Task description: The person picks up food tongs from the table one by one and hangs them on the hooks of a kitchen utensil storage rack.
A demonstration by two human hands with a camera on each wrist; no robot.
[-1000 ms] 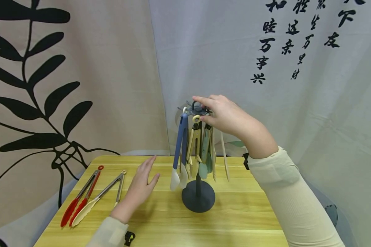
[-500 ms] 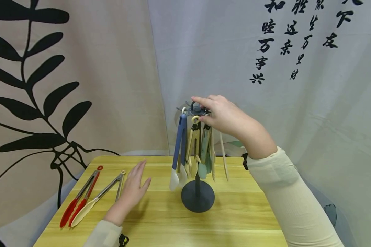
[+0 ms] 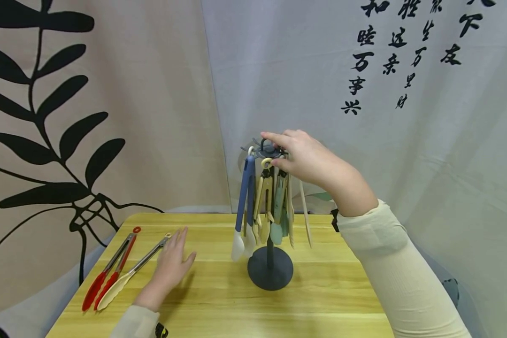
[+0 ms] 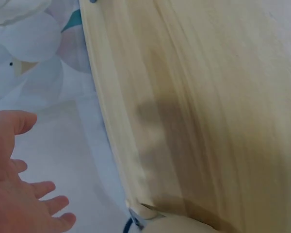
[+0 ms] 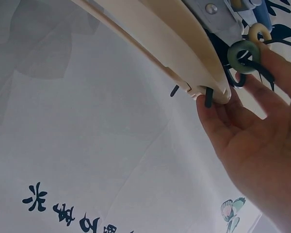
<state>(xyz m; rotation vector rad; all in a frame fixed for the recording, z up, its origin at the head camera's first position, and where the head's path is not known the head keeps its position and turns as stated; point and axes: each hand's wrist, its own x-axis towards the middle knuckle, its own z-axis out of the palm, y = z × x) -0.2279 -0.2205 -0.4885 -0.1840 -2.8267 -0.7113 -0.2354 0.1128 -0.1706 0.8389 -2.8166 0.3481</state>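
In the head view a dark stand (image 3: 270, 268) stands upright, hung with blue tongs (image 3: 246, 192), yellow tongs (image 3: 268, 190), green tongs (image 3: 279, 202) and cream ones. My right hand (image 3: 306, 157) grips the stand's top from the right, its thumb beside the yellow ring. In the right wrist view, fingers of my right hand (image 5: 266, 136) curve round the hooks, by the end of the cream tongs (image 5: 172, 41). My left hand (image 3: 171, 265) hovers over the table with fingers spread, holding nothing. It hides part of the cream-tipped metal tongs (image 3: 145, 260).
Red tongs (image 3: 98, 287) lie left of the cream-tipped pair, near the left edge of the wooden table (image 3: 321, 295). A printed curtain (image 3: 160, 108) hangs behind. The left wrist view shows the table's edge and patterned cloth (image 4: 63, 136).
My left hand has moved left, away from the stand and over part of the cream-tipped tongs. My right hand stays at the stand's top.
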